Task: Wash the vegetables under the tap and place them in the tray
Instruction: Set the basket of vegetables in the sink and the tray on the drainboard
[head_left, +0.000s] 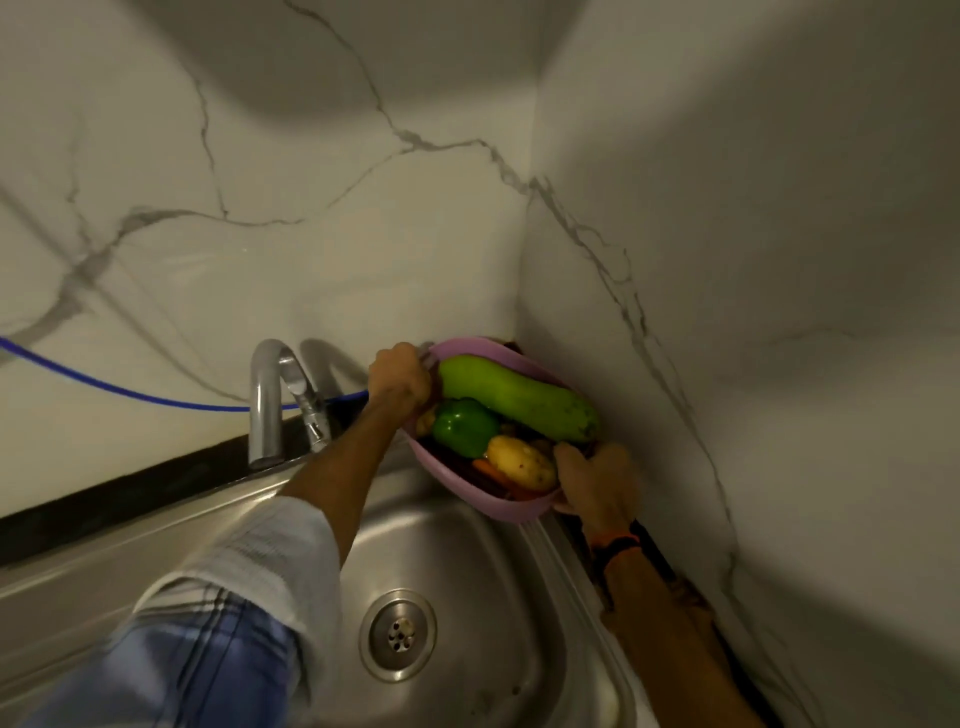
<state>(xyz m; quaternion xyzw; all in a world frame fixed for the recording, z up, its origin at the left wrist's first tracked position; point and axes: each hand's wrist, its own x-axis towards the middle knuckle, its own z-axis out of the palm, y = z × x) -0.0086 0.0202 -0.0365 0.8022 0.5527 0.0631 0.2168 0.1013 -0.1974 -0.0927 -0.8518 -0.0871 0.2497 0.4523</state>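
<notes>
one chrome tap (267, 402) stands left of the pink tray (511, 506), dry, over one steel sink (467, 545) with its drain (397, 634). the left hand (400, 374) grips the tray's far rim, the right hand (597, 480) its near rim. the tray sits tilted in the marble corner over the sink's edge, holding one long green gourd (519, 397), one green pepper (465, 426), one potato (522, 462), one carrot (485, 469); darker pieces beneath are unclear.

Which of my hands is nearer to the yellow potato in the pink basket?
Right. The right hand grips the pink plastic basket rim beside the yellow potato; the left hand holds the far rim, beyond the green pepper.
</notes>
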